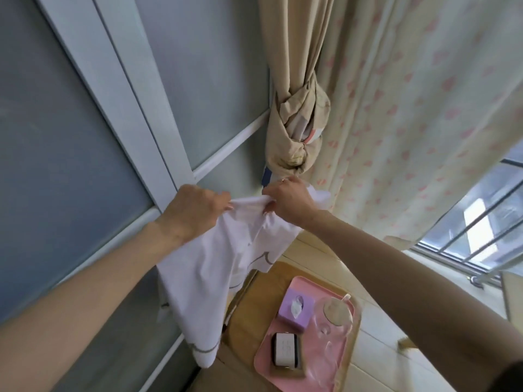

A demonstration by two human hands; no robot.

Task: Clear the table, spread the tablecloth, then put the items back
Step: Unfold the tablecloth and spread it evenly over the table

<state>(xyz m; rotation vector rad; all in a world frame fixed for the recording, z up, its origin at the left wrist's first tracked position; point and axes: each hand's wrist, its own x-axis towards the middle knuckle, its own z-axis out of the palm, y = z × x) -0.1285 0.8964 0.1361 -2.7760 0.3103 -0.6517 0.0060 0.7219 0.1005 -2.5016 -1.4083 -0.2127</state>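
left hand [195, 212] and right hand [285, 200] both pinch the white tablecloth [209, 267] along its top edge; soft, light, limp; best gripped at corners.

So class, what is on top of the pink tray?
On the pink tray: a purple tissue box, a white-and-black box and clear glassware. What lies beneath them is hidden.

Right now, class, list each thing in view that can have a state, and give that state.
Tablecloth: bunched, held up, hanging, not spread.
Left hand: shut on tablecloth edge.
Right hand: shut on tablecloth edge.
Pink tray: loaded, lying flat.
Purple tissue box: tissue poking out.
Beige curtain: knotted.
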